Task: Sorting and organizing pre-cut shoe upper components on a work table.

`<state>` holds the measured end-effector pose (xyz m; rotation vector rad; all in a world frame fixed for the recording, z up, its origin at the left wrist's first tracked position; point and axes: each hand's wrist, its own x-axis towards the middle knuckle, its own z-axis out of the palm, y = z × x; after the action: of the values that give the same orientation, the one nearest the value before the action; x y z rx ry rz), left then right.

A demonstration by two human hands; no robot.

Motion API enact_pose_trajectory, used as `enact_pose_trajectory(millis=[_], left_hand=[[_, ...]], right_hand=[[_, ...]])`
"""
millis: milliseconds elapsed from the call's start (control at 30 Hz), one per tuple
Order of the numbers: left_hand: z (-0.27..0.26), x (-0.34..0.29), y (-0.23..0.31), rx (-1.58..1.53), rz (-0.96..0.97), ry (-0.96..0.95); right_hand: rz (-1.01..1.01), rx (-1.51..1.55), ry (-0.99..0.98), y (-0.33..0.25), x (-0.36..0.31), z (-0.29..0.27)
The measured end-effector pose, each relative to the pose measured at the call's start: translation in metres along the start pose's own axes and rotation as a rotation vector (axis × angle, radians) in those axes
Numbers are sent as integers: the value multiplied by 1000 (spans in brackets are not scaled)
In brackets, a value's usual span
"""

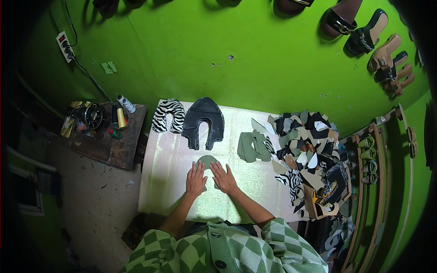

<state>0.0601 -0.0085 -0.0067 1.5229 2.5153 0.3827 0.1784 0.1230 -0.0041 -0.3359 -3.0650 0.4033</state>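
Observation:
A green, arch-shaped cut piece (207, 161) lies on the pale, shiny table (255, 191) in front of me. My left hand (196, 180) rests flat on its left side, fingers stretched out. On the opposite side my right hand (223, 179) lies flat too, its fingers pointing up and inward. Both palms hide much of the piece's lower part. Beyond them sit a black U-shaped shoe upper piece (203, 111) and, to its left, a zebra-striped U-shaped piece (159, 116). Several flat green pieces (247, 148) lie overlapped to the right.
Mixed scraps (307, 145) heap along the table's right side, with an open box (314, 204) near the front. Left stands a dark sewing machine table (114, 148) with thread spools (126, 104). Sandals (366, 34) hang on the green wall; a wooden rack (364, 200) stands right.

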Motion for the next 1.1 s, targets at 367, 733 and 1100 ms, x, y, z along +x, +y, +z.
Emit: enact_pose_trajectory(millis=[367, 733, 1100], left_hand=[[-12, 24, 32, -138, -73, 327], [2, 141, 119, -291, 61, 335], [30, 201, 158, -209, -88, 298]], right_hand=[[240, 341, 493, 54, -24, -53], [468, 266, 402, 180, -22, -107], [286, 124, 174, 234, 23, -93]])
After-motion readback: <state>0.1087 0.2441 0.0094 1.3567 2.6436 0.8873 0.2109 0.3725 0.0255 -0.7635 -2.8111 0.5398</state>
